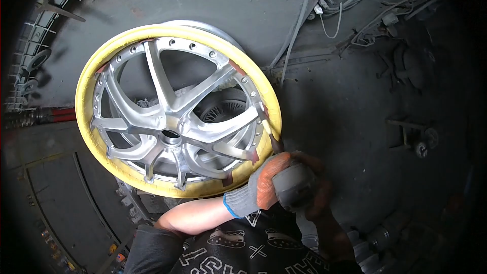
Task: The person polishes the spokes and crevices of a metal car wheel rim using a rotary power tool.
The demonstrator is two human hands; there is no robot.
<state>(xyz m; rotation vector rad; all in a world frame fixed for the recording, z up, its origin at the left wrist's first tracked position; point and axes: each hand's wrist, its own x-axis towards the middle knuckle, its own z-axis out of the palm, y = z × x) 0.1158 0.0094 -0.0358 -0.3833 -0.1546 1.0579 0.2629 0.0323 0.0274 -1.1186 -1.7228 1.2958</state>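
A silver alloy wheel (pixel 175 99) with several spokes fills the left-centre of the view, its outer rim wrapped in yellow tape (pixel 87 122). My left hand (pixel 258 185), in a grey glove with orange coating, is closed around the front of a dark power grinder (pixel 294 187). My right hand (pixel 317 190), gloved and in shadow, grips the grinder's far side. From the grinder a narrow shaft with a pale tip (pixel 267 127) reaches the wheel's right edge at a spoke end. Reddish-brown patches (pixel 254 156) mark several spoke ends. The fingers of my right hand are partly hidden.
Hoses and cables (pixel 335 10) hang at the upper right. A metal rack (pixel 38 35) curves along the upper left. A small wheeled stand (pixel 413 137) is on the dark floor at right. Beneath the wheel lies a spoked metal part (pixel 225 107).
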